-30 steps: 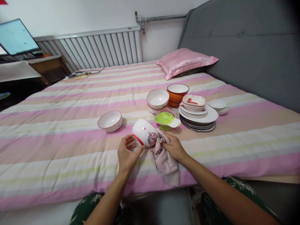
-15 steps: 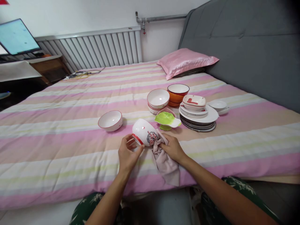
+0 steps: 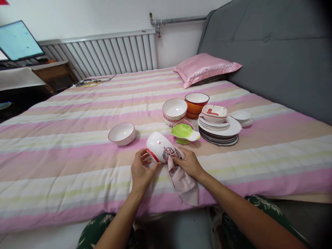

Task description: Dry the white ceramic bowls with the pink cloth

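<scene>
My left hand (image 3: 141,171) grips the red rim of a white bowl (image 3: 157,145) with a flower print, held tipped on its side above the striped bed cover (image 3: 64,155). My right hand (image 3: 188,162) is closed on a pale pink cloth (image 3: 183,180) and presses it against the bowl's outer wall by the flower. The cloth's free end hangs down over the bed's near edge.
A red-rimmed white bowl (image 3: 121,133) sits left of my hands. Behind them are a green leaf dish (image 3: 184,131), stacked bowls (image 3: 174,110), an orange bowl (image 3: 196,101), a plate stack (image 3: 220,129) and small saucers (image 3: 241,117). A pink pillow (image 3: 204,67) lies by the grey headboard (image 3: 272,52).
The cloth in my right hand has slid left across the bowl's side, now covering part of the flower print. The bowl has turned slightly in my left hand.
</scene>
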`<state>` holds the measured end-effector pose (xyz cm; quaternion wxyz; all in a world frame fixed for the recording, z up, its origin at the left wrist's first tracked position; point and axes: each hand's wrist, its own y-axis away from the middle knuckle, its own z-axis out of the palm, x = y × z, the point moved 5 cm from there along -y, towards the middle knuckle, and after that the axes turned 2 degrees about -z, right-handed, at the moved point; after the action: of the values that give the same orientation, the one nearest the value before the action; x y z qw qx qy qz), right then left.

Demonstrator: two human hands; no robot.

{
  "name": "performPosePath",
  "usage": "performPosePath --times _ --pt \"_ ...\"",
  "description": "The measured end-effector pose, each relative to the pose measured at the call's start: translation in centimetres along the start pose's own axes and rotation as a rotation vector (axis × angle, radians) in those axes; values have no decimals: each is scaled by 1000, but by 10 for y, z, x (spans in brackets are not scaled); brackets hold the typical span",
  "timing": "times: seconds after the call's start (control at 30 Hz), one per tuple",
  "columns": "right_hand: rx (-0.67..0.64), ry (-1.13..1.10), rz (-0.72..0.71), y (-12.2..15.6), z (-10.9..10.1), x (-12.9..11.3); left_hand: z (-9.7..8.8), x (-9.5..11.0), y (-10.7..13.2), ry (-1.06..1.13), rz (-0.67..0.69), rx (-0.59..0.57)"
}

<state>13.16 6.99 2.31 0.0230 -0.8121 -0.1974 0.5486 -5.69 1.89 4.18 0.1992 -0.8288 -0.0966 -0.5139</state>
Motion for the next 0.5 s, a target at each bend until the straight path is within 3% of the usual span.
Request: performPosePath --times 0.27,0.5 --pt "-29 34 -39 1 2 -1 2 -4 0 20 24 -3" --pt "59 -60 -132 6 -5 -9 -1 -1 -3 146 17 -60"
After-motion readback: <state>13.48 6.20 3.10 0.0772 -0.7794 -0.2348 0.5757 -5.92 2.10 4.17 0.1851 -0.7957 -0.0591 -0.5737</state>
